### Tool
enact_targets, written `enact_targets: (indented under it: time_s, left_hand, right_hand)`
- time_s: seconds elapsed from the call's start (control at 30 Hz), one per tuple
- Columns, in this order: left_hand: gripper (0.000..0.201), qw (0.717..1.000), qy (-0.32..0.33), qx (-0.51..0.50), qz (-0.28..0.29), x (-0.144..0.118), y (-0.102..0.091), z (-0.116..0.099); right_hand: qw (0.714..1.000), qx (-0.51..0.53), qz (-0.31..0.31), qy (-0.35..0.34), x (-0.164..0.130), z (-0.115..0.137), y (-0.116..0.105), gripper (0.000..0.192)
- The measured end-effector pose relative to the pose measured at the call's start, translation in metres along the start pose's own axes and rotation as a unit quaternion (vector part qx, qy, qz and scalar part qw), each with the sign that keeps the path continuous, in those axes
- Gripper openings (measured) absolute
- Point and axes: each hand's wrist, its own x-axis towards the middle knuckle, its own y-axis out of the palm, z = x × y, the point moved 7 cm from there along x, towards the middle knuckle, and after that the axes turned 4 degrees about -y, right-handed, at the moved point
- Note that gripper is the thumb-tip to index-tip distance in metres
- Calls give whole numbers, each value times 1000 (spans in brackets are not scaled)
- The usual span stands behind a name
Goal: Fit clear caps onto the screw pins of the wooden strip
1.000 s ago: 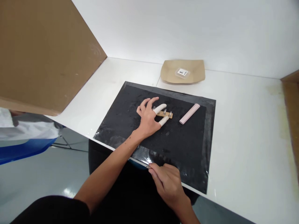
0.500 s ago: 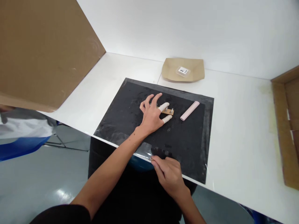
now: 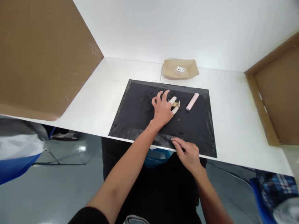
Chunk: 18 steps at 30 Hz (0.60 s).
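My left hand rests on a black mat, with pale finger covers on thumb and index finger. Those two fingertips close on either side of a small wooden strip with short metal posts; its left part is hidden under the hand. The other fingers are spread and bent over the mat. At the mat's front edge, my right hand is closed in a pinch. A tiny metallic tip pokes out from its fingertips; what it belongs to is hidden.
A pink bar lies on the mat to the right of the strip. Behind the mat stands a brown paper tray holding a small labelled clear box. Cardboard walls flank the white table at left and right.
The camera view has shifted and turned. My right hand's fingertips have moved slightly inward from the table edge, over the mat. My left hand keeps its place at the strip.
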Motion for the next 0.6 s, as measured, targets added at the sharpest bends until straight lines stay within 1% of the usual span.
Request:
enact_targets:
  time_s: [0.1, 0.17, 0.37, 0.53, 0.6]
  left_hand:
    - [45, 1000, 2, -20, 0, 1, 1, 1]
    - [46, 1000, 0, -25, -2, 1, 2, 2]
    - [30, 1000, 11, -8, 2, 1, 2, 0]
    - [29, 1000, -15, 2, 8, 2, 4, 3]
    - [30, 1000, -15, 6, 9, 2, 5, 3]
  right_hand:
    - [999, -4, -9, 35, -1, -4, 0, 21]
    - [998, 2, -14, 60, -3, -9, 1, 22]
    - [993, 27, -34, 109, -6, -16, 0, 28]
    - [990, 44, -33, 133, -9, -19, 1, 32]
    - [989, 51, -26, 136, -10, -21, 1, 32]
